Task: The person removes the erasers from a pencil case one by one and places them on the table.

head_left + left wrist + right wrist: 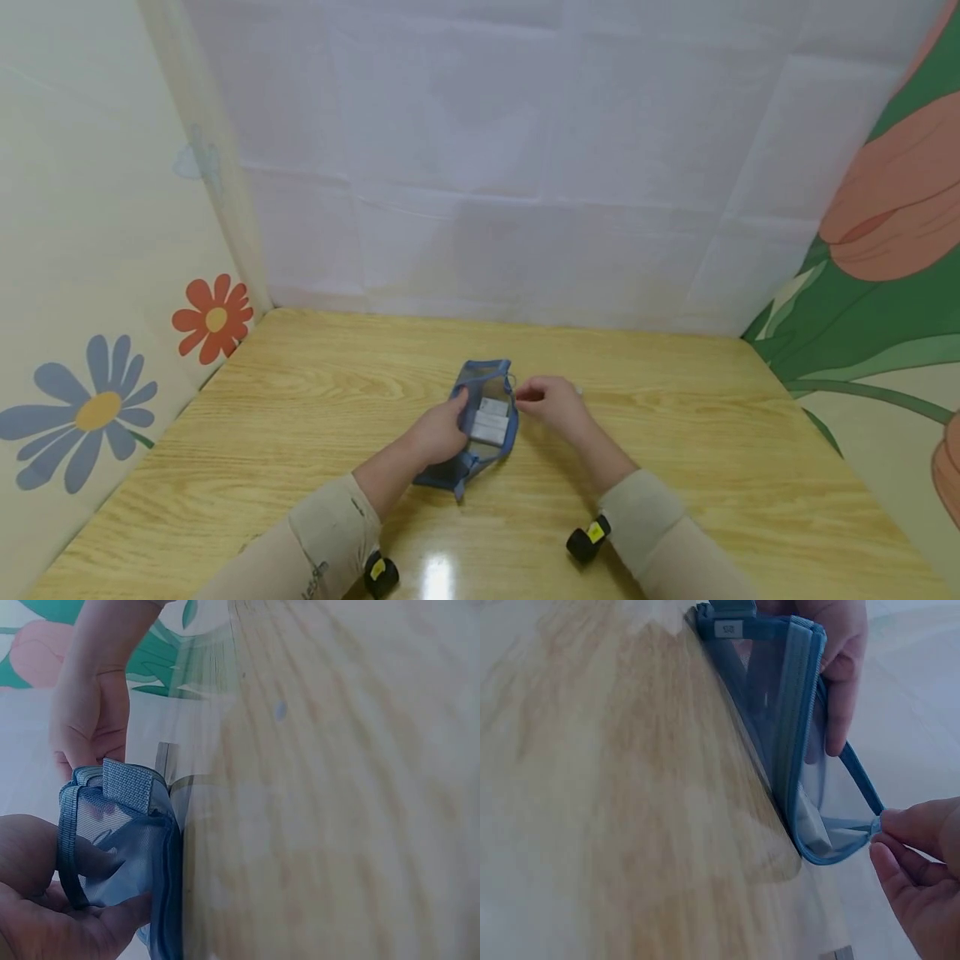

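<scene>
A blue zippered mesh pouch (513, 433) lies open on the wooden table, with white boxes (491, 422) visible inside. My left hand (441, 429) grips its left side, thumb over the mesh. In the left wrist view, fingers of that hand reach behind the see-through mesh (124, 862). At the far right end of the pouch's opening is my right hand (551, 404). The right wrist view shows its thumb and forefinger (911, 825) pinching the blue zipper edge at the corner, where the mouth is pulled wide. A sewn tab (127, 785) sticks out at one pouch end.
A small grey piece (166, 759) lies on the table (337, 375) beyond the pouch, mostly behind my right hand in the head view. A white cloth (487, 167) hangs at the back. Flower-painted panels (97, 250) stand at both sides. Black cameras (587, 542) sit at my wrists.
</scene>
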Motion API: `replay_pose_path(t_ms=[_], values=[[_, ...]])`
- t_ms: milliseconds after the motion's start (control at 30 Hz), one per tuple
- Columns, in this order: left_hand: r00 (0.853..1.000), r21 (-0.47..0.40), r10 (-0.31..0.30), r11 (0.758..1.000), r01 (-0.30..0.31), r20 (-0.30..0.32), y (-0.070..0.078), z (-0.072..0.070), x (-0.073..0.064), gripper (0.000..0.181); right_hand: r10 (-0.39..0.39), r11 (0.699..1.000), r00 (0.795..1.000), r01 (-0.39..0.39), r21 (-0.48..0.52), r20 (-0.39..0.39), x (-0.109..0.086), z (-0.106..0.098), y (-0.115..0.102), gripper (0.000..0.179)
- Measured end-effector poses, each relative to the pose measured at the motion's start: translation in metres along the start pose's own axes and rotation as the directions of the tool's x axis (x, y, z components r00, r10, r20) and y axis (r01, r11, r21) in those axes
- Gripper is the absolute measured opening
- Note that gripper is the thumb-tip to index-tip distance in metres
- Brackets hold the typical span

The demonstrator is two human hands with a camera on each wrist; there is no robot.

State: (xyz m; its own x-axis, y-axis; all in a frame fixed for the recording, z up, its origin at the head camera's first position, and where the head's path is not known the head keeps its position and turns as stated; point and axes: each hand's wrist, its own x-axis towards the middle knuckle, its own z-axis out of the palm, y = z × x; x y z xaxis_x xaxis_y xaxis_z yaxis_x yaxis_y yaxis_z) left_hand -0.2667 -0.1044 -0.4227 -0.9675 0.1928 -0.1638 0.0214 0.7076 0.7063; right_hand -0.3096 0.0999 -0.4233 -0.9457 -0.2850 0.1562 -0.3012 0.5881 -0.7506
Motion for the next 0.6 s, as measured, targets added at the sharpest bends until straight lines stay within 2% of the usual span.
replay_pose_path(t_ms=[167,333,467,600], values=[[1.000,-0.029,-0.003,1.000,0.003,0.018,-0.002,0.000,0.001,0.078,-0.019,0.998,0.999,0.021,-0.052,0.044,0.002,0.009,0.000,0.011],[1.000,-0.062,-0.001,0.998,0.003,0.028,-0.003,0.000,0.002,0.078,0.028,0.995,0.997,-0.021,-0.097,0.071,0.006,0.014,0.002,0.010],[0.999,-0.076,-0.004,0.997,0.007,0.035,-0.003,0.000,0.002,0.078,0.053,0.992,0.997,-0.047,-0.114,0.050,0.008,0.016,0.003,0.012],[0.999,-0.094,-0.006,0.996,0.010,0.042,-0.004,-0.001,0.003,0.078,0.041,0.988,0.999,-0.038,-0.146,0.015,0.008,0.018,0.003,0.014]])
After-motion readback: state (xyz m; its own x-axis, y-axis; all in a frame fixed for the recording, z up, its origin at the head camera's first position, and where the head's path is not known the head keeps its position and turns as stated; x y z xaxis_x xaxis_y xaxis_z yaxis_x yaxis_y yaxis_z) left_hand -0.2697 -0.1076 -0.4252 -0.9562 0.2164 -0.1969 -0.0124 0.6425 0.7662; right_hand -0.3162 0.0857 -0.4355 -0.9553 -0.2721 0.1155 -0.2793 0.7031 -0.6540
